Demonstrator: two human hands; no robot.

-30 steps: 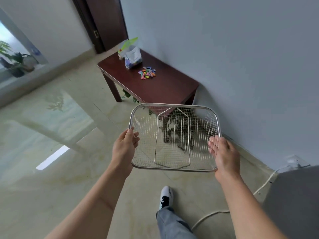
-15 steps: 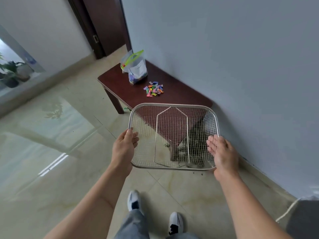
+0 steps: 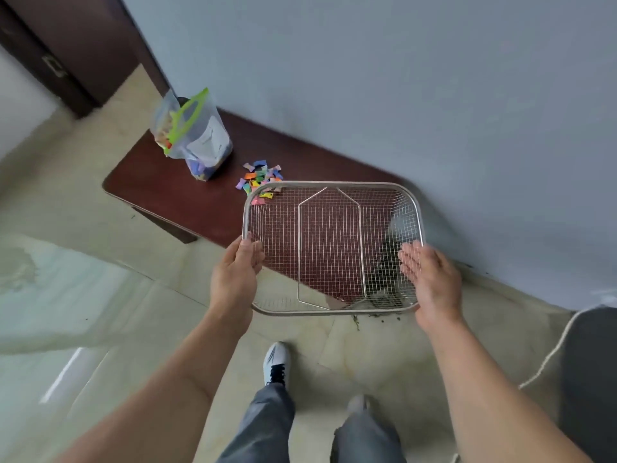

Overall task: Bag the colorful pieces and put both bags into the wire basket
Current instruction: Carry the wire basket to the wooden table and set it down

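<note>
I carry an empty wire basket (image 3: 334, 184) in front of me, over the near right part of a low dark wooden table (image 3: 173, 198). My left hand (image 3: 235, 275) grips its left rim and my right hand (image 3: 430, 279) grips its right rim. A pile of small colorful pieces (image 3: 258, 177) lies on the table, partly behind the basket's far left corner. A clear zip bag (image 3: 192, 138) with a green closure stands upright at the table's left end, holding colored pieces. Only one bag shows.
The table stands against a grey wall (image 3: 400, 78). A dark wooden door frame (image 3: 76, 51) is at the far left. A white cable (image 3: 551, 355) and a dark grey object (image 3: 591, 379) lie on the tiled floor at right. My feet show below.
I have walked closer to the table with the basket. The table and bag look larger, and the basket now overlaps the table's near right part and the edge of the pile.
</note>
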